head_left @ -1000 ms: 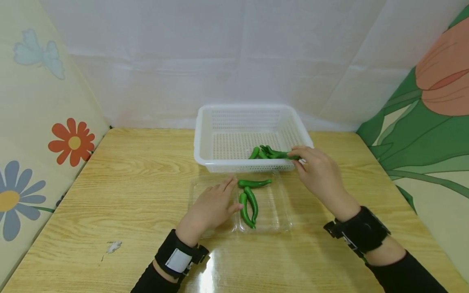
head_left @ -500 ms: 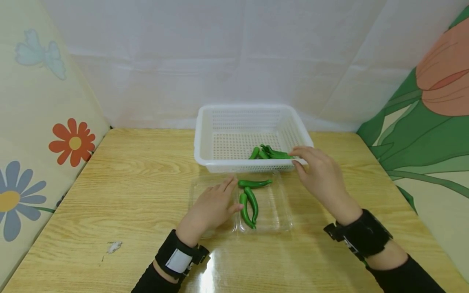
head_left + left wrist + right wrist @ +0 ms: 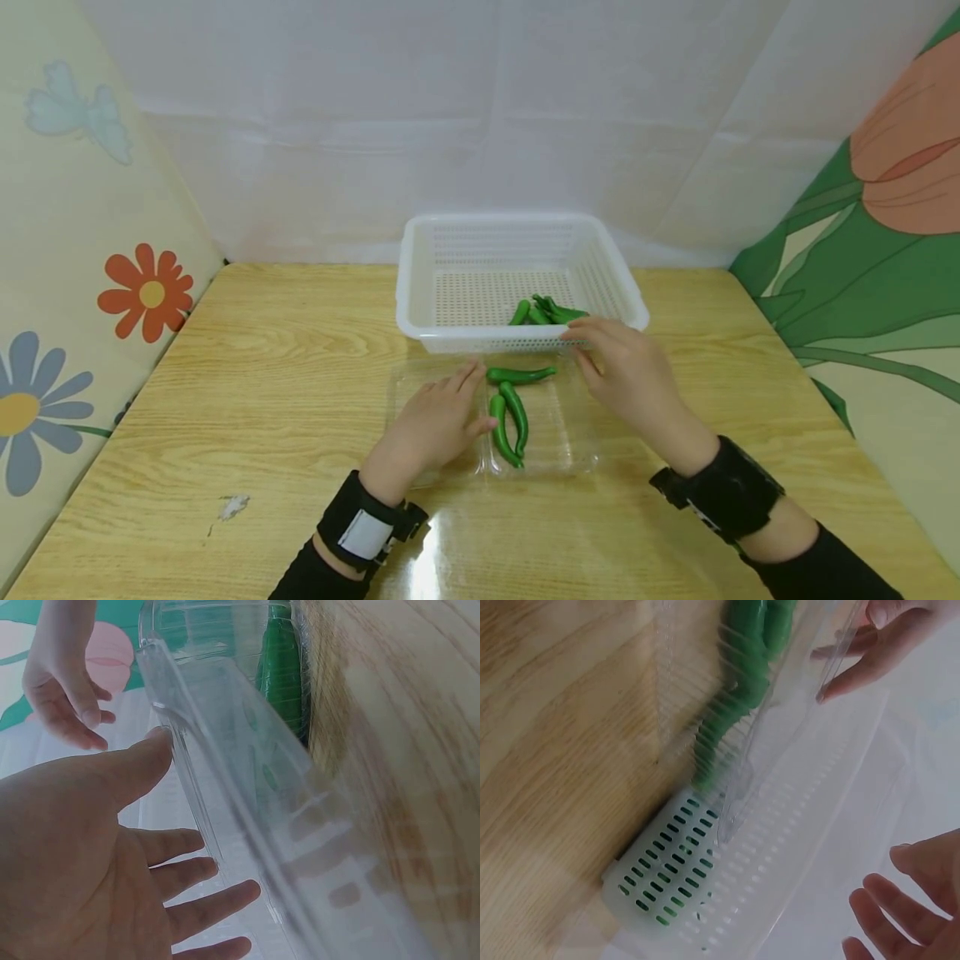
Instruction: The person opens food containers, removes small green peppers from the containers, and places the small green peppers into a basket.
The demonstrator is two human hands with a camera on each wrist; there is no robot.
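My left hand is over the divide of an opened clear plastic clamshell box, fingers extended. In the left wrist view its fingertips are right at the clear plastic wall. Three green chili peppers lie in the box's right half, one crosswise at the back and two lengthwise in front. My right hand is at the front right rim of a white perforated basket. The right wrist view shows its fingers spread, with nothing between them. Several more green chili peppers lie inside the basket near that hand.
The basket stands behind the box, close to the white backdrop. The wooden table has a pale worn spot at the front left. Flower-patterned panels flank both sides.
My right hand has drawn back from over the basket, moving left and slightly nearer to its front rim. The peppers in the basket and my left hand stay where they were.
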